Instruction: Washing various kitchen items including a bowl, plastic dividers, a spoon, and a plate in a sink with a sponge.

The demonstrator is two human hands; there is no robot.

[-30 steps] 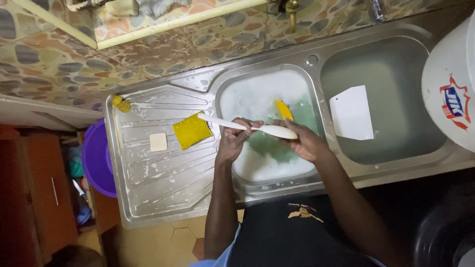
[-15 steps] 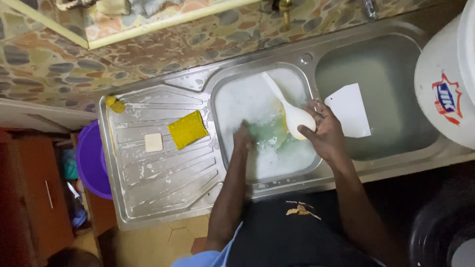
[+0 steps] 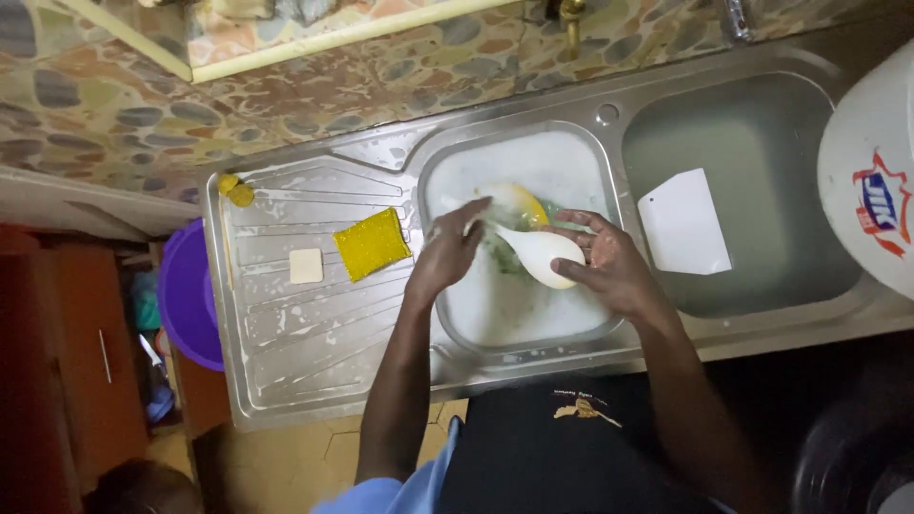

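Over the steel sink (image 3: 609, 114), the soapy left basin (image 3: 514, 305) holds foam and something green; the right basin (image 3: 762, 143) holds cloudy water and a white cutting board (image 3: 687, 224). A white bucket (image 3: 857, 152) bears a red-and-blue label. The right hand (image 3: 614, 266) grips a white spoon (image 3: 538, 252); the left hand (image 3: 447, 252) curls on its handle. A yellow sponge (image 3: 371, 244) lies on the drainboard.

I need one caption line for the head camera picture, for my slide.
Both hands, left hand and right hand, hold a white spoon over the soapy sink basin; a yellow sponge lies on the drainboard.
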